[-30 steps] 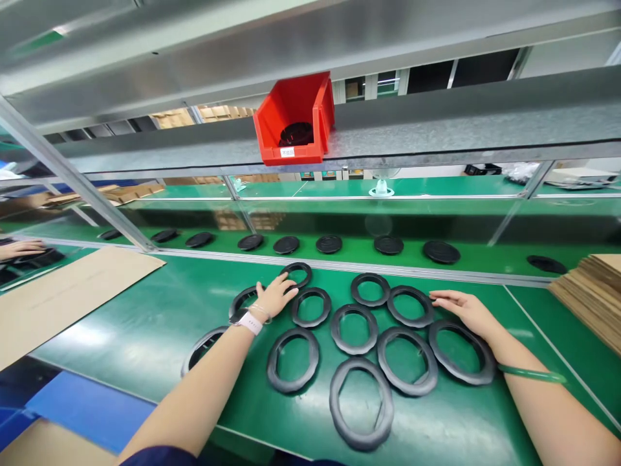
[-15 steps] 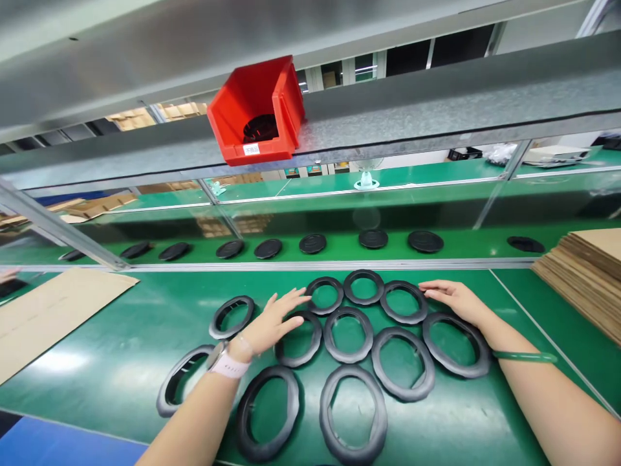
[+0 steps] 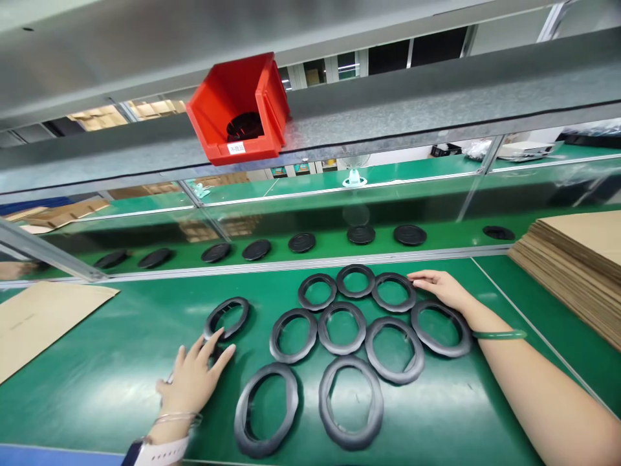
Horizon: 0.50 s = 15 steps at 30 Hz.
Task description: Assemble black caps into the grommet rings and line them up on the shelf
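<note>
Several black ring-shaped parts lie on the green worktop, most of them in a close cluster before me. My left hand (image 3: 194, 375) is on the left with its fingers spread. It covers most of one ring, and only dark bits show between the fingers. Just beyond its fingertips lies another black ring (image 3: 212, 321). At the cluster's far right, my right hand (image 3: 444, 289) has its fingers stretched out, the tips at the edge of a black ring (image 3: 394, 307). Its wrist, with a green bangle, is beside the rightmost ring (image 3: 449, 351).
Behind a metal rail, several black discs (image 3: 301, 243) lie in a row on a green strip. A red bin (image 3: 245, 154) with black parts inside stands on the grey shelf (image 3: 388, 116) above. Stacked cardboard (image 3: 572, 272) is at right, a cardboard sheet (image 3: 43, 323) at left.
My left hand has moved left and nearer, from the cluster's left side to over the outlying ring. My right hand stays at the same ring. The view has shifted slightly.
</note>
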Available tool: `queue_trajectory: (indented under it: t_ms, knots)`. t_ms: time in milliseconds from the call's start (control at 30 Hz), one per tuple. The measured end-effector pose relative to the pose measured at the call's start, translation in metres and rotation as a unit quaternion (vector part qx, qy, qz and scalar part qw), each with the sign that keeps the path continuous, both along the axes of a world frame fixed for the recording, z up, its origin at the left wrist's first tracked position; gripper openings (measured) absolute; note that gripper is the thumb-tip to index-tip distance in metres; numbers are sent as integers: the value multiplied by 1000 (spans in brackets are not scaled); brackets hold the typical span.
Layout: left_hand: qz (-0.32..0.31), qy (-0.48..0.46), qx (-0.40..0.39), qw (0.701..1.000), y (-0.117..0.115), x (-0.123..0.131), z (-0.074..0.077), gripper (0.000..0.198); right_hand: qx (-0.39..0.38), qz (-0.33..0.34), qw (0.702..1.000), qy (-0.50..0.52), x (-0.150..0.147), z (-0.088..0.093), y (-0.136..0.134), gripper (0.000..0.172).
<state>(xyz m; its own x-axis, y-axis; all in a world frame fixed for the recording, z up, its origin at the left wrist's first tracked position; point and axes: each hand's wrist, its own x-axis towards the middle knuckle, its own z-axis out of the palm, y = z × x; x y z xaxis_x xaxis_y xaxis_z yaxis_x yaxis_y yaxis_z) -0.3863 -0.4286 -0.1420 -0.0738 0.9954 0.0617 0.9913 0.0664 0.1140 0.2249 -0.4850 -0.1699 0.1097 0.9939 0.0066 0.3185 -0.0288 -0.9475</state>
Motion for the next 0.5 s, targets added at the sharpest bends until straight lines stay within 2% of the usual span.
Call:
queue_trajectory:
  t_ms: [100,200,400,500]
  knots:
    - [29,-15,-3,999,6,38,-3,55,8,-5,1000,-1,-1,0,1,54]
    - [0,-35,5,999,11,81,-5,53,15,-5,1000,3,-3,0,2,55]
    - [-82,-117,24,989,6,142,4,46,21,4,1000,7,-2,2,2,52]
    - [-168,-158,35,972,-3,160,11,49,24,7,999,23,-1,2,3,51]
